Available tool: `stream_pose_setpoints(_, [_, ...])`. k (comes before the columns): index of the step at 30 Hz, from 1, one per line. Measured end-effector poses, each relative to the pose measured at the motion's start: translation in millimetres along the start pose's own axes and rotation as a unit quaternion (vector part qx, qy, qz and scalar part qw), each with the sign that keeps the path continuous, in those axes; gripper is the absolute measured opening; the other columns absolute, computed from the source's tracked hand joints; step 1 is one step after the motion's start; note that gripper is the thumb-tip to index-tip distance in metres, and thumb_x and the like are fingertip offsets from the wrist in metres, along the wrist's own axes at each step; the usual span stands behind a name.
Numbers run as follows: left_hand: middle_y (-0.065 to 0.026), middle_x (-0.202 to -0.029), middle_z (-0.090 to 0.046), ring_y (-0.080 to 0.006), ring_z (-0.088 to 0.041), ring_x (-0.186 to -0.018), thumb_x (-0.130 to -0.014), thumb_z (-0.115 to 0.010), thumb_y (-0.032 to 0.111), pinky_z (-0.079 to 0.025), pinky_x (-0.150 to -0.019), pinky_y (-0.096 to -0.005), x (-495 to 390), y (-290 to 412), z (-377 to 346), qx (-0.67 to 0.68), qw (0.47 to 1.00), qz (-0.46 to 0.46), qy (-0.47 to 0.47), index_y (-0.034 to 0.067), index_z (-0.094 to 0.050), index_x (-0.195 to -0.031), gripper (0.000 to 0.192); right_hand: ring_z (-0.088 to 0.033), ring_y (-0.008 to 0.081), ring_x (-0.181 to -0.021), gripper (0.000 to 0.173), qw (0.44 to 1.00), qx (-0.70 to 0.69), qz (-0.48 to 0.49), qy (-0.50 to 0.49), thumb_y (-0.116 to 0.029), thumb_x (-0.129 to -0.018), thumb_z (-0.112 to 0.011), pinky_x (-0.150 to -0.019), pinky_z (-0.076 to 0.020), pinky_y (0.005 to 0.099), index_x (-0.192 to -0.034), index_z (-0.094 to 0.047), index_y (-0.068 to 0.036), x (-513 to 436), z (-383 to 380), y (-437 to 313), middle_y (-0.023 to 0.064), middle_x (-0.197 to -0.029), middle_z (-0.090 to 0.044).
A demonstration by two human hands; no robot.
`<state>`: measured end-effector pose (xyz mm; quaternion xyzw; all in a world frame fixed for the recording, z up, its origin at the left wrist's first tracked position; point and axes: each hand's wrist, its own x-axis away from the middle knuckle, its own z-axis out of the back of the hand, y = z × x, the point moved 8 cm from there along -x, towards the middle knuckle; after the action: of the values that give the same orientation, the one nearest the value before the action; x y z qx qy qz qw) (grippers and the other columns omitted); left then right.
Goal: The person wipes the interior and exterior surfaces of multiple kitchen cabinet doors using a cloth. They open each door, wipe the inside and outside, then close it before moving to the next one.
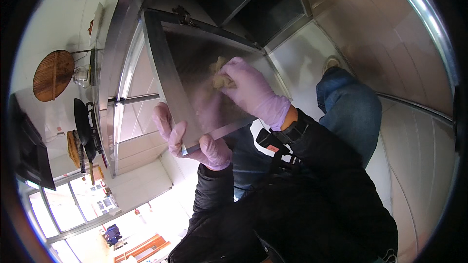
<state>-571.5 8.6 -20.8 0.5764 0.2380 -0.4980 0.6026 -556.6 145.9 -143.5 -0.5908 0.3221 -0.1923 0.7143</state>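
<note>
A cabinet door with a metal frame and a dark glossy panel [186, 49] hangs open before me. My left hand [199, 149], in a pale pink-purple glove, grips the door's near corner, with fingers around the frame edge. In a matching glove, my right hand [252, 87] presses a bunched tan cloth [223, 76] against the panel. The panel mirrors the gloved hand dimly. Part of the cloth is hidden under my right fingers. A hinge [186, 16] shows at the door's far edge, beside the dark cabinet interior [270, 14].
Glossy cabinet fronts [380, 36] rise at the right, close to my jeans-clad leg [347, 106]. On the counter at left are a round wooden board [53, 75], a glass jar [82, 76] and a black pan [81, 121]. A range hood [31, 146] sits at far left.
</note>
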Motion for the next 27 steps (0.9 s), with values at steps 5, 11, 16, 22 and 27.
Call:
stream_pose_setpoints(5, [-0.0239,-0.146,-0.037,-0.0386,-0.042,-0.132,-0.09,-0.065,0.052,-0.036,-0.109,-0.0503,-0.9,-0.2,-3.1,0.021,1.0,0.007,-0.013,0.018,-0.058,-0.116,0.043,-0.059,0.0381,-0.108,0.034,0.996,0.047,-0.074,0.025,-0.013,-0.082,-0.072,-0.093,-0.0496,0.0415,-0.113,-0.063,-0.003,-5.9,3.7,17.7,0.0164,-0.12,-0.058])
stream_pose_setpoints(11, [-0.0259,-0.146,-0.038,-0.0385,-0.04,-0.135,-0.089,-0.064,0.055,-0.033,-0.111,-0.0484,-4.9,7.7,-6.2,-0.027,0.999,0.01,-0.012,0.015,-0.056,-0.115,0.049,-0.057,0.0332,-0.117,0.037,0.998,-0.032,0.052,0.013,-0.012,-0.082,-0.071,-0.101,-0.0464,0.0417,-0.117,-0.062,-0.006,10.5,15.4,-50.0,0.0153,-0.127,-0.056])
stream_pose_setpoints(16, [-0.0278,-0.144,-0.036,-0.04,-0.041,-0.133,-0.084,-0.066,0.06,-0.036,-0.108,-0.0501,2.0,2.4,-2.5,-0.064,0.996,0.066,-0.001,0.011,-0.05,-0.115,0.06,-0.048,0.0348,-0.129,0.05,0.977,-0.106,0.184,-0.011,-0.007,-0.084,-0.065,-0.111,-0.0379,0.0439,-0.132,-0.054,-0.011,16.7,15.2,-77.1,0.0177,-0.147,-0.043])
stream_pose_setpoints(22, [-0.0191,-0.129,-0.041,-0.0323,-0.047,-0.12,-0.085,-0.067,0.044,-0.043,-0.098,-0.0463,-8.5,5.4,-10.1,0.019,0.997,-0.065,-0.03,0.018,-0.053,-0.123,0.048,-0.03,0.0336,-0.145,0.059,0.984,-0.036,-0.086,-0.153,-0.005,-0.088,-0.056,-0.119,-0.0279,0.0397,-0.145,-0.046,-0.018,-24.3,-13.2,76.8,0.0152,-0.156,-0.033])
stream_pose_setpoints(27, [-0.0111,-0.126,-0.047,-0.0228,-0.048,-0.114,-0.086,-0.065,0.035,-0.044,-0.087,-0.0381,-2.4,5.7,-14.5,-0.014,0.985,-0.152,-0.076,0.011,-0.056,-0.099,0.028,-0.049,0.0225,-0.126,0.067,0.929,-0.138,-0.253,-0.231,-0.005,-0.087,-0.054,-0.104,-0.0392,0.0289,-0.152,-0.037,-0.015,-22.5,-23.6,200.3,0.0113,-0.147,-0.049])
